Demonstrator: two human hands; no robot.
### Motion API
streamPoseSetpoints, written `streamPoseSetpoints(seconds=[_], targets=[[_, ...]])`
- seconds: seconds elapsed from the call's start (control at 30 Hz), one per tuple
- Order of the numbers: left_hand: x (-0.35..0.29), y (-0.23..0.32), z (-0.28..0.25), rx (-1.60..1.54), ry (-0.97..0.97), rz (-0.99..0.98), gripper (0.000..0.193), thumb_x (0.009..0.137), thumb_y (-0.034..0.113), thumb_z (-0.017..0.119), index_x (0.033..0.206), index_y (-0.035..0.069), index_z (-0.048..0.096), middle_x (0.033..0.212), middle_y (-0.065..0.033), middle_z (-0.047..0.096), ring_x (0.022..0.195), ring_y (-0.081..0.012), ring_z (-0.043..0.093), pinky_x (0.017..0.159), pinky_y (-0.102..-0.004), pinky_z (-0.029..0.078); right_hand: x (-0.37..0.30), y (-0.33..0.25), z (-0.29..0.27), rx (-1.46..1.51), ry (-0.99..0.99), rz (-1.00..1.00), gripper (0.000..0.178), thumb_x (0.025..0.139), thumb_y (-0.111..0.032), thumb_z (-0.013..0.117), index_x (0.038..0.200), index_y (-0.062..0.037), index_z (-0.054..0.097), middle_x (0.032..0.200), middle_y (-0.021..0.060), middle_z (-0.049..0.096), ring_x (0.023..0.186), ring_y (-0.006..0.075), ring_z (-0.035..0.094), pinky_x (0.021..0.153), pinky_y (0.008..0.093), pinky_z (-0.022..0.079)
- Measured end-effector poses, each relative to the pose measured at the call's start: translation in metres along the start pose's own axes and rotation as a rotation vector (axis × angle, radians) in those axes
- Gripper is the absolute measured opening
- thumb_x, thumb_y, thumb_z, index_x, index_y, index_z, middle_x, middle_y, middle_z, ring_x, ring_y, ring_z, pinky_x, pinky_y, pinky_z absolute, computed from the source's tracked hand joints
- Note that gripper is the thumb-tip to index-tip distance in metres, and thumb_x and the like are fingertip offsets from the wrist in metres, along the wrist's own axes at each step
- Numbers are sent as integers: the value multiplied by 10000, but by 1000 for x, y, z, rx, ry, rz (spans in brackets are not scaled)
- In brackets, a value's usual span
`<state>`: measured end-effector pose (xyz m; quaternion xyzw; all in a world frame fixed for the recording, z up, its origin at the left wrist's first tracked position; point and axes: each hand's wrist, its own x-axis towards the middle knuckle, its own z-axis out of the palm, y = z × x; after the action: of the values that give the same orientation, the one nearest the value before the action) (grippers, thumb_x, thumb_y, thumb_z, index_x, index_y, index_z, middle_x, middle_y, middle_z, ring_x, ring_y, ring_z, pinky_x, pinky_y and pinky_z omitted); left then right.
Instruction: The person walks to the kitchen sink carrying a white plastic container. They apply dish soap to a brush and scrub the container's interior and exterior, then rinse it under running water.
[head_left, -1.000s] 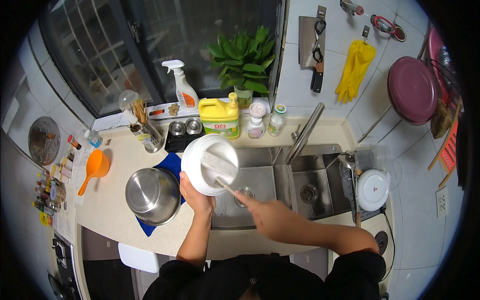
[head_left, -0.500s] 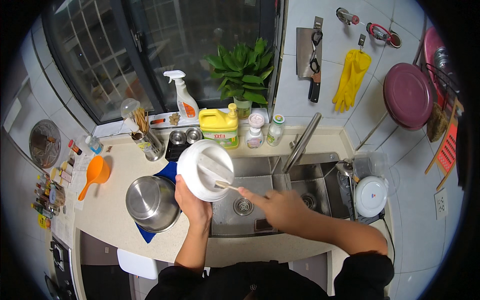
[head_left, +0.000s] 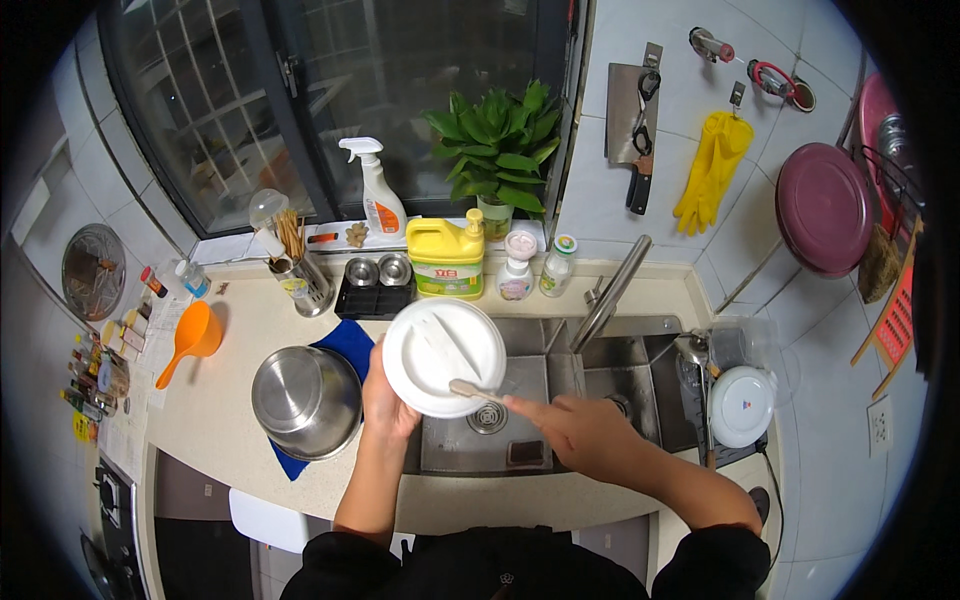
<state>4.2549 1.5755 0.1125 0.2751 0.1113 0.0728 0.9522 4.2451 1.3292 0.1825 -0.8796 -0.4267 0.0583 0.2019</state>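
My left hand grips a round white lid by its edge and holds it tilted up above the left sink basin. A raised bar handle crosses the middle of the lid. In my right hand is a toothbrush with a beige handle, its head against the lid's lower right part. The index finger stretches along the brush handle. My left fingers are partly hidden behind the lid.
An upturned steel pot on a blue cloth stands left of the sink. Behind are a yellow detergent jug, a pump bottle and the faucet. A dish rack with a white bowl sits at right.
The lid has shifted slightly right and down and turned in my left hand, its face now more toward me. The brush head has moved right and down along it.
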Motion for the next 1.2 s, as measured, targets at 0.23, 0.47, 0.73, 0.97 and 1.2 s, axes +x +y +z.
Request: streamPoseSetpoints(seconds=[0.23,0.47,0.73,0.97,1.2], targets=[[-2,-2,-7,16,-60,-195,374,924,250,355,1111,-36,507,1036,-159,603,888,-225,624,735,-324,545,0,11,7,-38,4,-15,531,799,-87,508,1298,-240,413,589,64,497,511,232,536,451,345,429],[-5,-12,-9,-9,-170,-307,390,929,279,376,1104,-43,511,1000,-160,612,879,-226,626,740,-330,542,15,17,1,-199,90,-59,549,781,-87,530,1295,-248,419,596,52,505,503,215,541,425,338,421],[-8,-6,-8,-39,-156,-328,372,934,253,366,1085,-50,520,979,-172,617,841,-236,637,699,-327,554,16,19,-4,-192,164,-19,545,773,-47,514,1266,-272,460,563,41,454,489,221,492,424,338,373],[-4,4,-18,-84,-163,-299,415,941,285,346,1126,-54,498,1027,-174,605,888,-238,628,732,-353,545,1,12,-3,-153,-121,-45,607,767,-55,534,1321,-245,376,669,54,520,580,236,562,471,347,443],[-14,-3,-32,-364,-529,-271,546,925,370,323,1299,-26,343,1295,-205,418,1198,-330,413,1027,-471,293,19,18,-1,128,197,38,417,826,-35,481,1231,-133,473,729,117,532,639,294,536,574,361,449]])
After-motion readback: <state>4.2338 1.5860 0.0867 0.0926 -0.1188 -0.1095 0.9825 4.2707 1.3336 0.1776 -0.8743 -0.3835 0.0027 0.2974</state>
